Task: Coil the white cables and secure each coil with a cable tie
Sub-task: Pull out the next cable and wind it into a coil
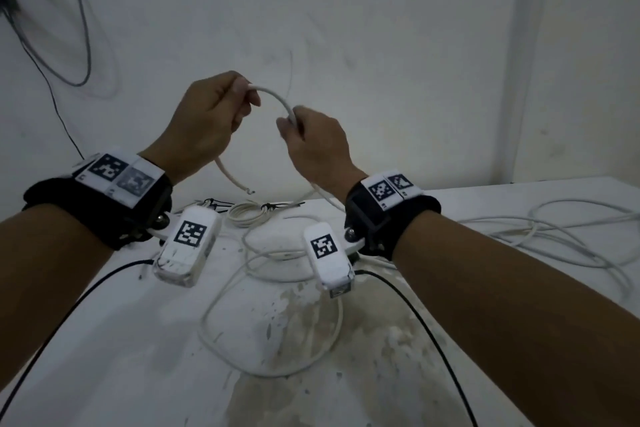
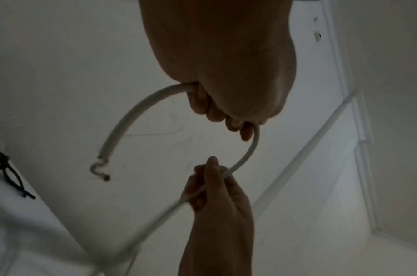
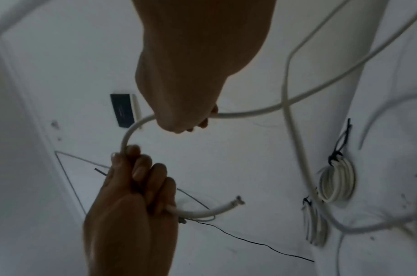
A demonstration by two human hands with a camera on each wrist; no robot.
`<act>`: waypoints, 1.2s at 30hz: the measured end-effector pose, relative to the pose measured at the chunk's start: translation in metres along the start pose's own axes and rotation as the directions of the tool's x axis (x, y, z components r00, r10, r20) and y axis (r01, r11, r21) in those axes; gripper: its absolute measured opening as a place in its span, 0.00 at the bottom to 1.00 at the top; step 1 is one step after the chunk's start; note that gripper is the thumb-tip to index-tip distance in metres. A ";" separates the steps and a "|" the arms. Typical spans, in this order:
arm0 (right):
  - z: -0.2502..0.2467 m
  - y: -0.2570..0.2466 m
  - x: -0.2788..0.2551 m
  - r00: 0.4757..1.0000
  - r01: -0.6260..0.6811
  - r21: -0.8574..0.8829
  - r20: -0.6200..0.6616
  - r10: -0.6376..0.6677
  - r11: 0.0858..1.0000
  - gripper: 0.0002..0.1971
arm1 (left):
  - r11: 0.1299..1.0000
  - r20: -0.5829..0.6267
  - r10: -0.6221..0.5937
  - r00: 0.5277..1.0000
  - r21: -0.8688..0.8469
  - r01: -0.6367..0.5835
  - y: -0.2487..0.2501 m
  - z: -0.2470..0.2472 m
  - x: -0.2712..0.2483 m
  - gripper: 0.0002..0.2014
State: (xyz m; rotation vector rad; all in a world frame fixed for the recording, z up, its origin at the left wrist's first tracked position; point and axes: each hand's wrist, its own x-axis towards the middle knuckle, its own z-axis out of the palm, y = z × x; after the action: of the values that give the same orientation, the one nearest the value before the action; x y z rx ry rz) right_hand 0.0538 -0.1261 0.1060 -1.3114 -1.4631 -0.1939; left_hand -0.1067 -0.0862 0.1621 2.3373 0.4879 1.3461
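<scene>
Both hands are raised above the table and hold one white cable [image 1: 277, 95]. My left hand [image 1: 211, 121] grips it near its free end, which hangs down below the fist with bare wire at the tip [image 1: 250, 191]. My right hand [image 1: 308, 135] pinches the cable a short arc away; the cable [image 2: 248, 151] bends in a half loop between the two hands. From the right hand the rest of the cable [image 3: 261, 110] runs down to loose loops on the table [image 1: 277, 256]. A finished white coil [image 1: 247, 213] bound with a black tie lies on the table beyond.
More loose white cable [image 1: 554, 229] sprawls over the right side of the white, stained table [image 1: 138, 340]. A second tied coil [image 3: 315, 222] lies beside the first coil [image 3: 337, 182]. Black leads [image 1: 426, 326] run from the wrist cameras. A white wall [image 1: 381, 28] stands close behind.
</scene>
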 end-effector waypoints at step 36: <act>-0.083 0.082 -0.054 0.752 -0.465 -0.598 0.121 0.647 0.653 0.40 | 0.763 -0.107 -0.637 0.764 -0.236 0.602 0.010 0.015 -0.012 0.09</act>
State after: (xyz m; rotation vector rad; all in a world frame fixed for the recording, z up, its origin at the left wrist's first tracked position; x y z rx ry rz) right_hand 0.1549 -0.1868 0.0545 -2.3100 -1.2122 0.0482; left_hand -0.0981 -0.1035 0.1514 1.6649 1.0406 1.1997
